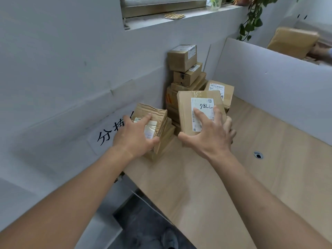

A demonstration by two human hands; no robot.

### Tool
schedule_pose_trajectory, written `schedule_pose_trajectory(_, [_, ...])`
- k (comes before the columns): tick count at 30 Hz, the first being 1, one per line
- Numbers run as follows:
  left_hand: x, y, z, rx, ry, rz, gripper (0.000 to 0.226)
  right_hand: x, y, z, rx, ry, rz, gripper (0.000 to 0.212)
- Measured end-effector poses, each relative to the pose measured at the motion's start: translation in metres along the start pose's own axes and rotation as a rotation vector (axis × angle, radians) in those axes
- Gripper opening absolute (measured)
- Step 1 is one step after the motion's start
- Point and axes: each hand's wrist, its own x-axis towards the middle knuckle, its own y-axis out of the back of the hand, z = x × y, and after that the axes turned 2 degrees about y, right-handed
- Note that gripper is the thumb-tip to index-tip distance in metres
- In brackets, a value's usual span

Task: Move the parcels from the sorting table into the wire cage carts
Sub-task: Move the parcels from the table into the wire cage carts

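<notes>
A flat brown parcel point(185, 108) with a white label marked "98LL" stands tilted over the wooden sorting table point(224, 186). My right hand point(208, 133) grips its lower edge, thumb underneath and fingers spread on the label. To its left lies a crumpled brown parcel point(154, 114) on top of another flat one point(166, 139); my left hand point(134, 135) clasps it from above, thumb at its near corner. Behind them, a stack of several cardboard boxes point(183, 69) leans in the corner. No wire cage cart is in view.
A white wall with handwritten characters point(106, 135) runs along the left. A white partition point(269, 83) borders the table's far right, with another person's hand and a brown parcel point(292, 42) beyond it. A cable hole point(258, 155) sits in the tabletop. Dark floor point(143, 221) lies below.
</notes>
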Motion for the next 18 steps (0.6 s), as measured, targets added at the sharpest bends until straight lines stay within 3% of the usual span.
schedule_pose_trajectory(8, [-0.073, 0.008, -0.042, -0.005, 0.106, 0.012, 0.088, -0.059, -0.004, -0.032, -0.003, 0.143, -0.069, 0.104])
schedule_pose_trajectory(18, [-0.143, -0.011, -0.072, -0.033, 0.36, 0.099, 0.09, -0.091, -0.041, -0.052, 0.005, 0.427, -0.137, 0.101])
